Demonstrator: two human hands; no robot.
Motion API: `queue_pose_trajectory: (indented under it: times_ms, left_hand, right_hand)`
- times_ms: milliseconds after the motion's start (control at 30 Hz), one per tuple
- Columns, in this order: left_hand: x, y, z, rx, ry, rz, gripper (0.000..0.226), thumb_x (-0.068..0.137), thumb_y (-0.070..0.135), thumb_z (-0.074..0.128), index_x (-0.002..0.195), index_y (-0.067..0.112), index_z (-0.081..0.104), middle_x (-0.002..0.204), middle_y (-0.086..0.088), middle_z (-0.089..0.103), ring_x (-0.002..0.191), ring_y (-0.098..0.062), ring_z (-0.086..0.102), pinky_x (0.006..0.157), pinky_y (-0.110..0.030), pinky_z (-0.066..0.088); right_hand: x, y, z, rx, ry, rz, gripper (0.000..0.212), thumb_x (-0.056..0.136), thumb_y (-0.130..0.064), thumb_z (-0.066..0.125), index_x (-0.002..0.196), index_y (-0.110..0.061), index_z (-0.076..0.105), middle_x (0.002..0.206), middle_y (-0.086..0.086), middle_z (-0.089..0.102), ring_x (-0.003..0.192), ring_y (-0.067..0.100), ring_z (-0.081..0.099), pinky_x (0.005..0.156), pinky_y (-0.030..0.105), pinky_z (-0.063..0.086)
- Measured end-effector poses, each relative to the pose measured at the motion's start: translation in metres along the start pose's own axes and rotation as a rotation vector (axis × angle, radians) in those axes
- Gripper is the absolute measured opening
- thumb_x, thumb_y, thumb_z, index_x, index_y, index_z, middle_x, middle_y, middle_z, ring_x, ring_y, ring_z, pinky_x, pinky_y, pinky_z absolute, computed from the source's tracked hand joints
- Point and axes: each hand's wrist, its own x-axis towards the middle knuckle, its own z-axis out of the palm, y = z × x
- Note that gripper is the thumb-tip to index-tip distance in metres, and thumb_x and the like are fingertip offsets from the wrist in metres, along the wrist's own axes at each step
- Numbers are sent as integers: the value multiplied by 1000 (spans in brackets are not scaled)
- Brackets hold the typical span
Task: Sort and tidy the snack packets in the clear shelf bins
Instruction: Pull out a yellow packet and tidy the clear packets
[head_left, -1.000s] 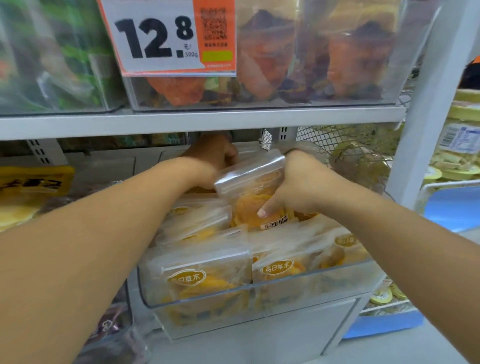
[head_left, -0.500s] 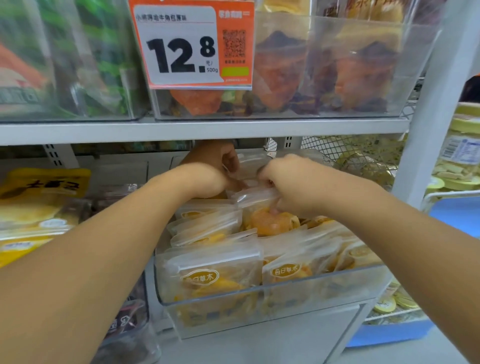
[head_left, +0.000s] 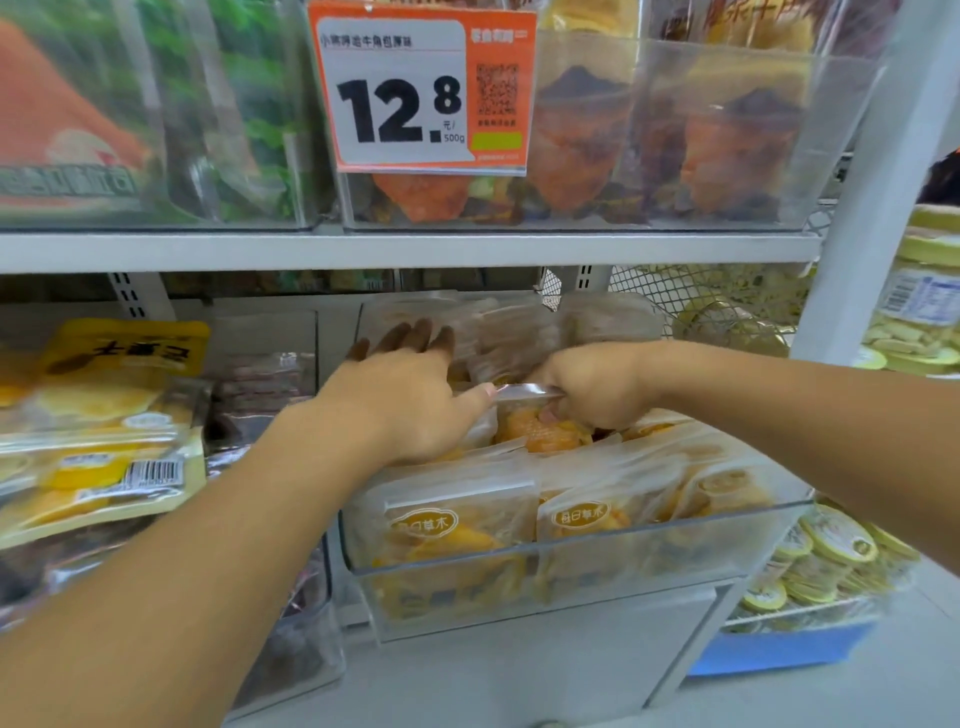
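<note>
Head view: white metal shelving (head_left: 415, 249) fills the frame, its upper shelf carrying clear bins of orange and green snack packs behind an orange price tag (head_left: 423, 88) marked 12.8. Below it, on the lower shelf, stands the clear bin (head_left: 571, 558) I am working in, packed with see-through packets of yellow dried fruit; two labelled packets (head_left: 462, 525) stand upright against its front wall. At the shelf's left edge lie yellow snack packs (head_left: 98, 415), one showing a barcode, with darker packs between them and the bin. Past the upright post at the shelf's right edge, jars and round yellow-lidded tubs (head_left: 831, 551) sit on a neighbouring rack.

Both my bare forearms reach in from the bottom corners of the frame. My left hand (head_left: 405, 395) is spread flat, fingers straight and pointing toward the back of the bin, palm lying over the packets in the bin's left rear part, thumb tip touching the top strip of one packet. My right hand (head_left: 597, 387) is curled around that same fruit packet (head_left: 535, 426), pinching its clear sealed top, fingers tucked under. The packet stands upright in the middle of the bin, behind the front row, its orange-yellow contents showing just below my knuckles. More clear packets (head_left: 519, 332) lean against the bin's back wall.
</note>
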Motion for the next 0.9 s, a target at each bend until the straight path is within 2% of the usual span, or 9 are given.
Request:
queue_pose_trajectory:
  times_ms: [67,200,367,500,567,633,700,767,900]
  left_hand:
    - [2,-1,2,18,13,7,80,99,69,19,161,24,-2,169,0,-6,155,-20,-4,126,-45,4]
    - [2,-5,-1,18,2,14,74,101,66,19,161,24,10,169,0,5,155,-22,8,124,-44,13]
    - [4,-8,-3,-28,12,42,71,100,67,21,160,30,16,168,4,12,154,-21,15,124,-43,17]
    - [6,-8,-1,-54,30,49,70,99,69,19,159,33,18,167,7,13,154,-18,14,124,-45,18]
    - [5,-7,0,-90,35,88,75,94,75,21,158,36,20,166,7,20,152,-18,20,122,-46,22]
    - [1,-5,-5,-202,120,183,74,88,80,33,149,39,39,153,9,44,138,-16,43,112,-41,38]
    - [-1,0,-12,-252,210,284,65,74,85,46,116,39,64,123,14,64,111,-9,58,92,-33,50]
    - [0,8,-13,-184,209,332,49,66,81,58,90,38,65,99,17,64,93,-8,60,82,-37,53]
    - [7,20,-5,-75,183,295,26,74,53,79,91,40,65,99,13,61,94,-16,58,83,-39,53]
  right_hand:
    - [-1,1,6,1,-35,8,9,103,-21,52,98,-24,58,96,-8,62,83,13,56,72,27,42]
    - [1,-4,17,-127,-209,20,31,103,-31,53,132,-20,54,125,1,60,111,23,57,92,32,42]
    - [3,-2,-3,75,-157,-4,10,102,-18,52,102,-22,62,85,-11,58,81,12,55,67,22,43]
    - [22,-2,-2,93,-192,5,16,102,-24,51,111,-19,63,104,1,65,97,23,64,89,39,54]
    - [29,-1,3,51,-247,56,18,103,-29,48,114,-23,61,106,2,64,102,28,65,90,41,56]
    - [32,-2,9,-41,-268,55,25,102,-33,49,122,-21,58,114,4,64,104,28,65,92,42,55]
    - [29,-4,13,-69,-281,35,27,100,-32,54,123,-18,58,114,5,65,102,28,66,94,44,55]
    - [20,-1,9,-16,-204,-18,20,96,-30,61,113,-21,62,103,2,68,94,26,67,89,44,56]
    - [-18,9,-13,83,86,-76,32,82,-35,79,111,-25,71,94,-12,72,85,6,66,82,30,54]
